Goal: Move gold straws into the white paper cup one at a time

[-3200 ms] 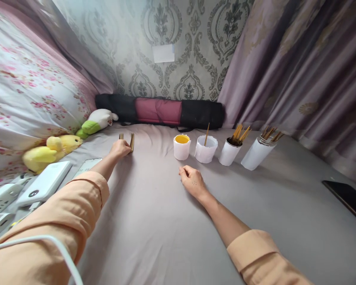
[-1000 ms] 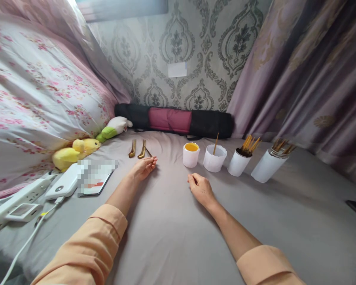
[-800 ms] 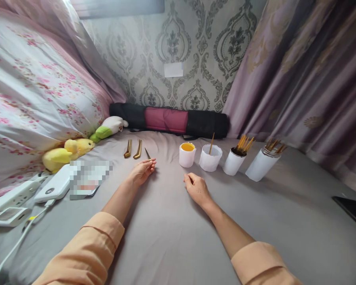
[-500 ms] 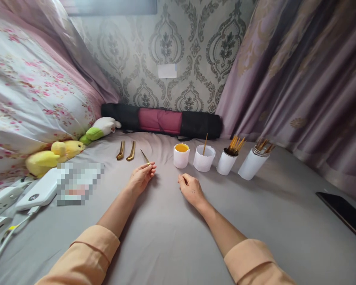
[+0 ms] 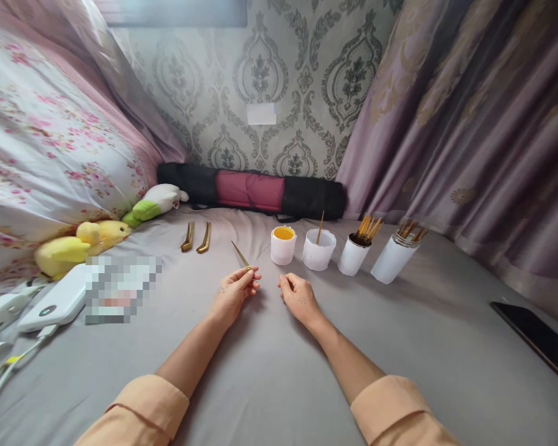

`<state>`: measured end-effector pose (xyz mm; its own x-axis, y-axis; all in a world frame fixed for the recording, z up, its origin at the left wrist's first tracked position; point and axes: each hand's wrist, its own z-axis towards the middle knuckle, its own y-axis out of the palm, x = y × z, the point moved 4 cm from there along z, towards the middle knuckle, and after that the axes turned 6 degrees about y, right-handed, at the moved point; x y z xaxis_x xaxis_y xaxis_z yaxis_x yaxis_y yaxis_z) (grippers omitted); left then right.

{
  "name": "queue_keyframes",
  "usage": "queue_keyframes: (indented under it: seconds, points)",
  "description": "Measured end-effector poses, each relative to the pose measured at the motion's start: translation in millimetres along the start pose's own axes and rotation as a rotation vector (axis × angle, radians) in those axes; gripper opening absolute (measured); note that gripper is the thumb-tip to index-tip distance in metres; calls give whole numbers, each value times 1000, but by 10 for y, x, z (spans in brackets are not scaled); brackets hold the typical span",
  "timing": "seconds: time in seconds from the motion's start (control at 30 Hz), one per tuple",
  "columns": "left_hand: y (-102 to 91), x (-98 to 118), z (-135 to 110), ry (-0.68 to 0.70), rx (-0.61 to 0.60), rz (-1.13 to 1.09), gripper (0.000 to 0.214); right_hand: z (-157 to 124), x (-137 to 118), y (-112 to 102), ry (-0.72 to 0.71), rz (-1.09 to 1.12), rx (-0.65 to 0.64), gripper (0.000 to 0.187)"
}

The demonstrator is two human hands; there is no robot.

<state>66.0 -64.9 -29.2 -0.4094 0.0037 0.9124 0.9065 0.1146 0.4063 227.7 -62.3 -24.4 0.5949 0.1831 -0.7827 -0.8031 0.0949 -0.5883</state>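
My left hand is closed in a pinch on a slim, pointed gold-coloured piece, its tip angled up and to the left. Across from it, my right hand rests on the grey sheet with fingers curled together; whatever is in them, if anything, is hidden. Beyond the right hand stands a white-wrapped cup with yellow contents. Beside that cup is a wider white container with one thin stick upright in it. Two bent gold-coloured pieces lie beyond my left hand, apart from it.
Two more white-wrapped containers to the right hold several thin sticks. A dark phone lies far right. Left are a white power bank, a power strip and plush toys. A black-and-maroon roll lies along the wall.
My left hand has moved right and slightly nearer to me with the gold-coloured piece, closer to my right hand. The right hand has stayed in place.
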Motion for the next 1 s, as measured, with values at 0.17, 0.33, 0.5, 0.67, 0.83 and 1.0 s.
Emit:
queue_keyframes:
  seconds: [0.17,0.33,0.5,0.67,0.83,1.0]
  points:
    - [66,-22,-80,9,-41,72,30,1,4,-1,3,18,-13,36]
    - [108,-9,-130,37,-51,163,33,6,8,-2,22,33,-22,37]
    - [138,53,-163,123,-56,297,30,12,13,5,37,75,-43,38]
    - [120,66,-148,215,-46,408,24,11,10,19,59,148,-81,38]
    - [84,59,-134,323,-49,570,23,2,-12,13,57,176,-94,37]
    - [62,63,-146,428,-40,709,25,-6,-40,-8,49,205,-96,37]
